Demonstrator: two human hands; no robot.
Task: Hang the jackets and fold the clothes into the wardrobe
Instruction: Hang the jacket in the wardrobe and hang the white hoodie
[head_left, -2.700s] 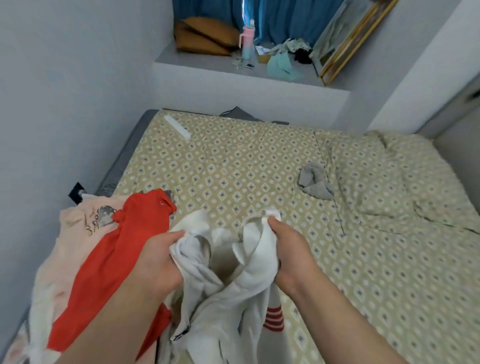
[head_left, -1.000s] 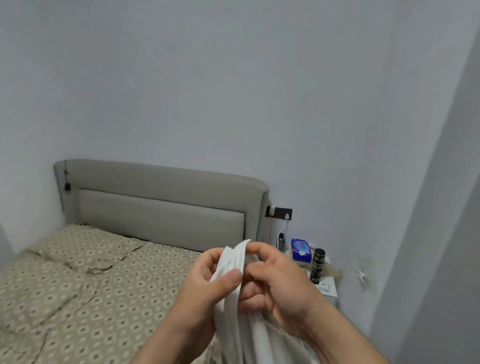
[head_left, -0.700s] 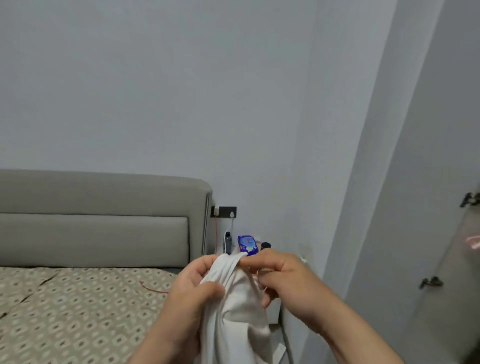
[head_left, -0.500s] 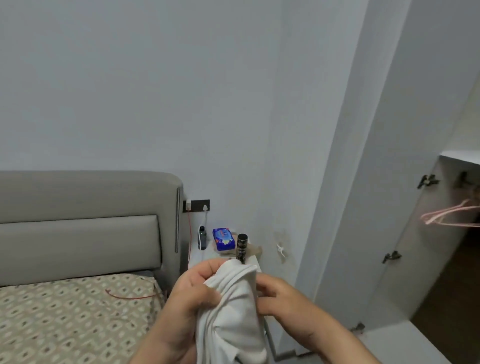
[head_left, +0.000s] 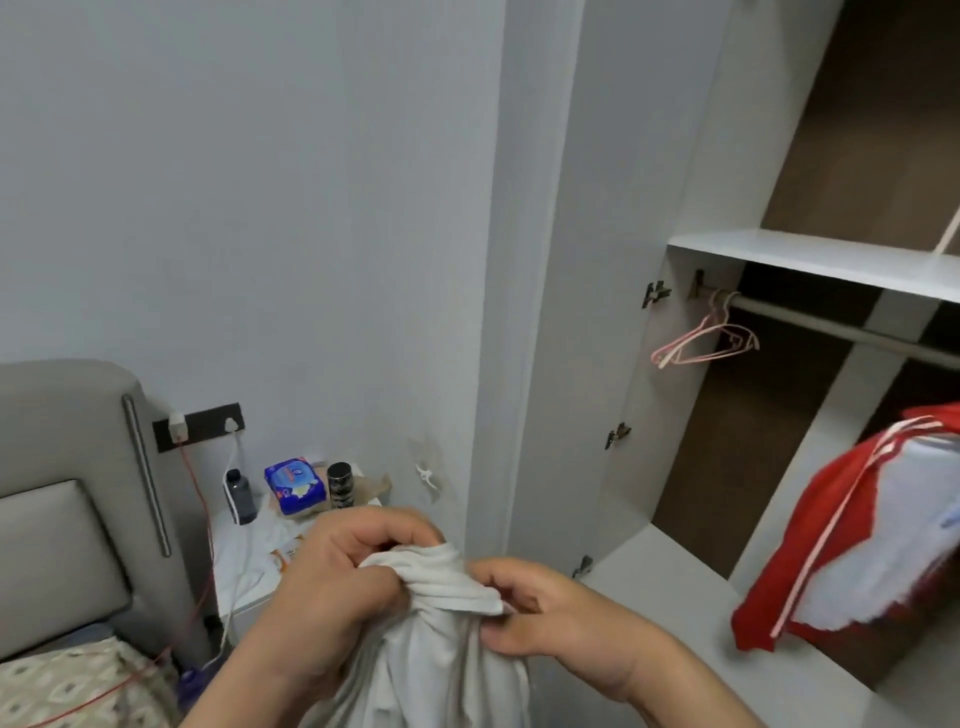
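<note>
- Head view, hands: left hand (head_left: 337, 582) has its fingers curled round the gathered top of a white garment (head_left: 441, 654). Right hand (head_left: 561, 618) pinches the same bunched edge between thumb and fingertips. The two hands are touching across the fabric.
- Head view, task item: the garment is held in the air low in the frame, and its body hangs below the hands and out of view. Whether it is a jacket or a shirt cannot be told from here.
- Head view, target: the wardrobe (head_left: 623, 364) stands open to the right. Under its shelf (head_left: 810, 260) runs a rail (head_left: 831, 325) with pink hangers (head_left: 711, 338) at its left end. A red and white jacket (head_left: 857, 545) hangs further right, blurred.
- Head view, surroundings: a grey headboard (head_left: 62, 493) is at left. On the bedside table (head_left: 244, 571) sit a blue tissue pack (head_left: 295, 486) and a black canister (head_left: 340, 486).
- Handling, judged: the cloth looks soft, light and limp. It will not hold a shape, and it is neither slippery nor fragile. It sags wherever it is unsupported.
- Grip, judged: take it at the collar or shoulder seams, one hand per shoulder, to spread it. The bunched hold carries it but hides the neck opening.
- Risk, judged: a sleeve may trail or snag on the door hinge.
</note>
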